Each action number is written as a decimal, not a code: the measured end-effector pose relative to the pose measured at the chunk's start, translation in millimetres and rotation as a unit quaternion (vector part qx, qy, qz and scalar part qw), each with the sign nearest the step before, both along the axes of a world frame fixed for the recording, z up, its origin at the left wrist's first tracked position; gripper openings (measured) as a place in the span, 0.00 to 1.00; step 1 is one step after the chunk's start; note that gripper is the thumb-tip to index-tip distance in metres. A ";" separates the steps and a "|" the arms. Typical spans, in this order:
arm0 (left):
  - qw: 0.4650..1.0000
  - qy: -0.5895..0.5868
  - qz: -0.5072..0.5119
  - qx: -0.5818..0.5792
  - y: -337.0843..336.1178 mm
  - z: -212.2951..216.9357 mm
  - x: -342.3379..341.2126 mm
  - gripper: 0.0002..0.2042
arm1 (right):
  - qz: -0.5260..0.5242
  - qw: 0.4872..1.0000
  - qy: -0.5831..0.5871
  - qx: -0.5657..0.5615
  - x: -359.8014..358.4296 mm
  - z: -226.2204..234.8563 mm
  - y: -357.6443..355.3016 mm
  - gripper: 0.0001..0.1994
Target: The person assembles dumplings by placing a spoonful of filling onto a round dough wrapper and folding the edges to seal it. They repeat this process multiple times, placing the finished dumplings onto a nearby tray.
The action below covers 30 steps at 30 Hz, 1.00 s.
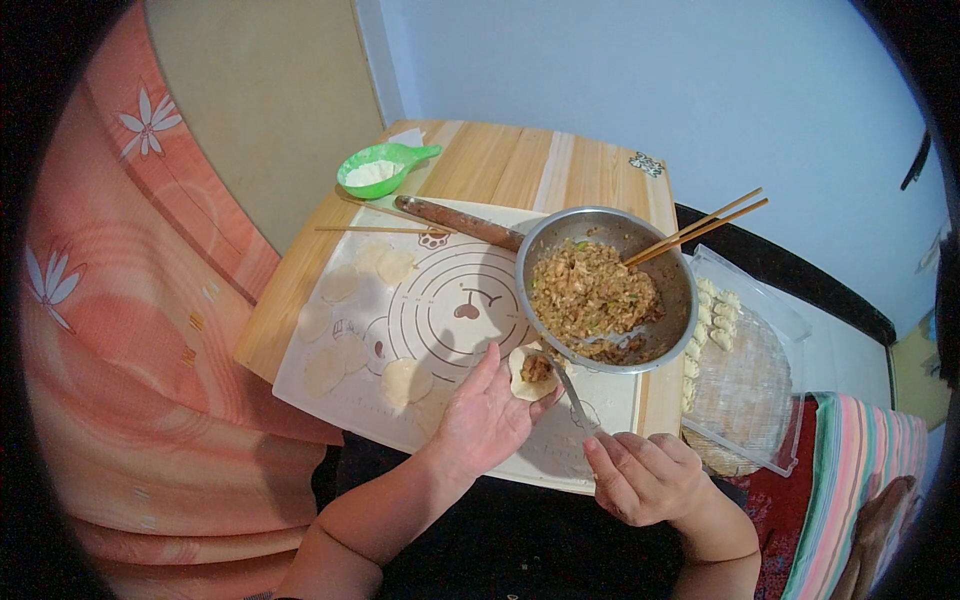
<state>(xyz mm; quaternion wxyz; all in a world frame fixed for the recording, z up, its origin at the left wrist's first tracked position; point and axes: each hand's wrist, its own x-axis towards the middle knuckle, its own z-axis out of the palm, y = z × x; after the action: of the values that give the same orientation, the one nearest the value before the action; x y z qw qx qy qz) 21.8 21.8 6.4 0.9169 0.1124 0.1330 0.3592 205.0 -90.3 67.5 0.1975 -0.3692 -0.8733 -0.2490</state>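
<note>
My left hand (pixel 482 424) is palm up over the front of the mat, holding a round dumpling wrapper (pixel 521 386) on its fingers. A small heap of minced filling (pixel 536 369) lies on the wrapper. In my right hand (pixel 645 478) I grip a slim metal utensil (pixel 573 394), its tip at the edge of the filling; whether it is a spoon or a flat spreader is hard to make out. Just beyond my hands stands a steel bowl (pixel 684 322) of minced filling (pixel 590 285), with wooden chopsticks (pixel 700 228) leaning in it.
On the white mat (pixel 470 350) lie several flat wrappers (pixel 407 381) and a rolling pin (pixel 450 218), which touches the bowl. A green scoop (pixel 413 153) of flour sits at the far left. To the right, shaped dumplings (pixel 722 318) rest on a round woven tray (pixel 745 385).
</note>
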 end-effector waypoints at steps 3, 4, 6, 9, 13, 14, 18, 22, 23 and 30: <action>1.000 -0.003 -0.007 -0.005 0.5 -1.3 -2.5 0.28 | 0.004 1.000 0.018 -0.006 1.9 -0.9 0.8 0.15; 1.000 -0.001 -0.009 -0.008 0.5 -1.9 -3.5 0.28 | 0.005 1.000 0.024 -0.008 2.1 2.8 -1.2 0.15; 1.000 -0.001 -0.006 -0.010 0.8 -1.4 -3.0 0.28 | 0.002 0.999 0.036 -0.004 3.7 4.7 -2.6 0.15; 1.000 -0.018 -0.012 0.000 1.2 -1.5 -2.9 0.27 | 0.003 0.999 0.045 0.004 5.5 1.5 -1.2 0.15; 1.000 -0.012 -0.001 0.012 0.9 -5.1 -3.8 0.28 | 0.014 0.997 0.067 -0.022 5.8 -0.7 3.6 0.15; 1.000 -0.004 0.006 0.018 1.3 -4.7 -4.9 0.28 | 0.011 0.996 0.081 -0.032 6.6 0.6 4.3 0.15; 0.999 0.023 0.015 0.029 6.3 -1.2 -12.2 0.27 | -0.077 0.953 0.286 -0.070 20.6 -3.5 23.5 0.13; 0.997 0.060 0.046 0.023 12.5 -2.4 -12.8 0.26 | -0.150 0.924 0.337 -0.097 20.9 -9.7 58.5 0.09; 0.996 0.071 0.059 0.016 13.8 -2.6 -12.3 0.26 | -0.159 0.923 0.333 -0.108 18.3 -10.1 62.9 0.09; 0.997 0.053 0.048 0.039 19.1 -9.3 -15.8 0.26 | -0.134 0.925 0.325 -0.146 7.0 -3.0 58.6 0.09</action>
<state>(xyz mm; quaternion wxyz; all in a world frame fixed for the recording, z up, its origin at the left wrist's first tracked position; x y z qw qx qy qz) 5.9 40.9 -2.9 0.8849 0.1606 0.1727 0.4016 212.1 -31.7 64.5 0.3795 -0.5682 -0.7301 -0.0094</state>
